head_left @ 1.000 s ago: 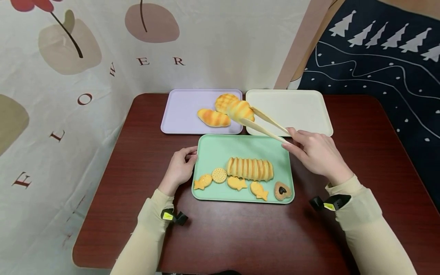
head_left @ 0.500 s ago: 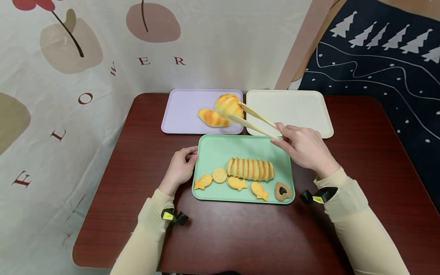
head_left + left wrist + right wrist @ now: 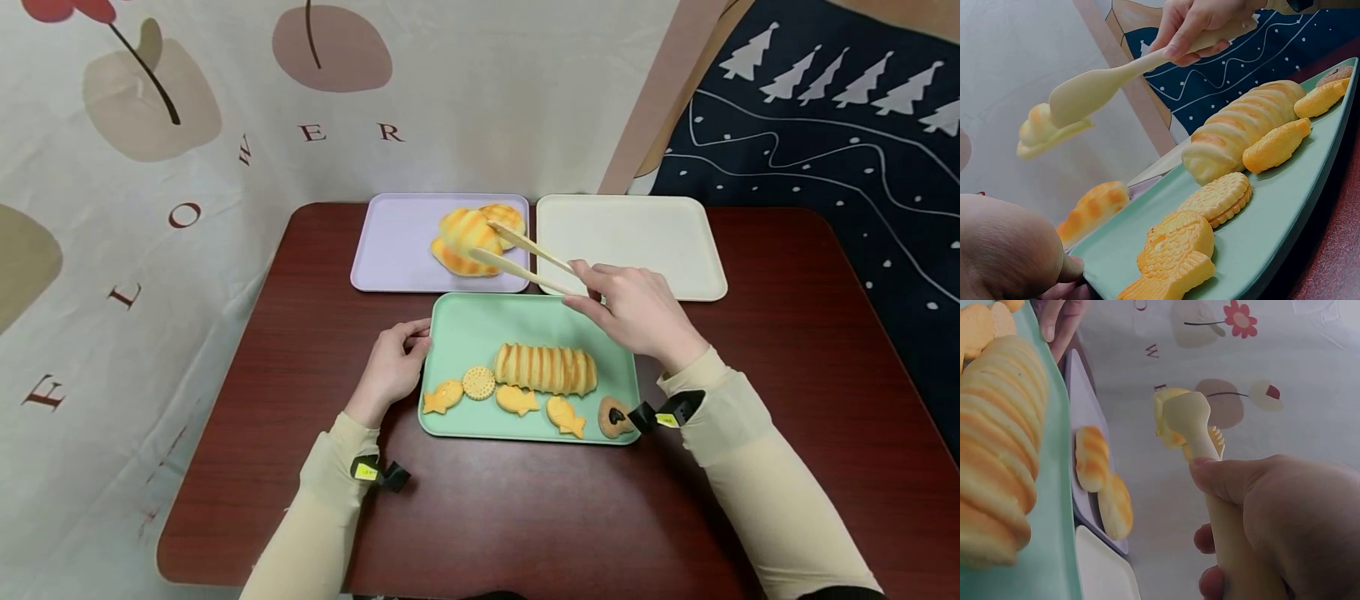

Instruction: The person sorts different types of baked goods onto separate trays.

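Note:
My right hand (image 3: 633, 308) grips a pair of cream tongs (image 3: 517, 269) by the handle end. Between the tong tips is a striped bread roll (image 3: 467, 229), lifted above the lilac tray (image 3: 390, 242), as both wrist views show. Two other bread pieces lie on that tray: an oblong one (image 3: 457, 263), partly covered from above in the head view, and a rounder one (image 3: 506, 216) beside it. My left hand (image 3: 392, 367) holds the left edge of the green tray (image 3: 465, 321), thumb at the rim in the left wrist view (image 3: 1072, 267).
The green tray carries a long ridged loaf (image 3: 546, 369), a round biscuit (image 3: 478, 383), several fish-shaped biscuits (image 3: 517, 400) and a heart biscuit (image 3: 613, 417). A white tray (image 3: 630, 242) stands right of the lilac one on the brown table (image 3: 465, 517). Printed cloths hang behind.
My right hand has moved left with the tongs and bread roll, from near the gap between the back trays to above the oblong bread. My left hand stays in place.

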`<state>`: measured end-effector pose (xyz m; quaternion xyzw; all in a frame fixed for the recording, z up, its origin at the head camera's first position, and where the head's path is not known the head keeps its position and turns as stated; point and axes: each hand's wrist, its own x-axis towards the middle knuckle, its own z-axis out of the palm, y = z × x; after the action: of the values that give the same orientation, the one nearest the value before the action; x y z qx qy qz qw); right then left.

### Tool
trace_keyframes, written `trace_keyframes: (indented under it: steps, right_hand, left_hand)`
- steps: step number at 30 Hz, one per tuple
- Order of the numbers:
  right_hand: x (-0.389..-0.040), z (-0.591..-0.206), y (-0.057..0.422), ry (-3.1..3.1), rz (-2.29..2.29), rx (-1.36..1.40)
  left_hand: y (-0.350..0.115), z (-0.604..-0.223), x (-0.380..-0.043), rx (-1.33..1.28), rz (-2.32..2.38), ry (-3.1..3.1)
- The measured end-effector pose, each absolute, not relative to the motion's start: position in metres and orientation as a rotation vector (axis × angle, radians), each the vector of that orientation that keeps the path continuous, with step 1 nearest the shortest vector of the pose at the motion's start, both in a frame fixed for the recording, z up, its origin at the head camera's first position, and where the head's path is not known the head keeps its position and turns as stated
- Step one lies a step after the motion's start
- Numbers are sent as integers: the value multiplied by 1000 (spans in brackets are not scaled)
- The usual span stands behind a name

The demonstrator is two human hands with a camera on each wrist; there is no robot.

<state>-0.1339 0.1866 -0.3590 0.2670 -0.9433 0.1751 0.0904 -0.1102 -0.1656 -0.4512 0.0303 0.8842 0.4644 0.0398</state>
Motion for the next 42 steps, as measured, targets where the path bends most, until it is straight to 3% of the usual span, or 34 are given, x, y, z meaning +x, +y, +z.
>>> trace_keyframes:
  steps: [42]
  right_hand:
    - [-191,-375,109,-2999,461,966]
  left_hand:
    - [-166,-448,-109,116,1448,2699]
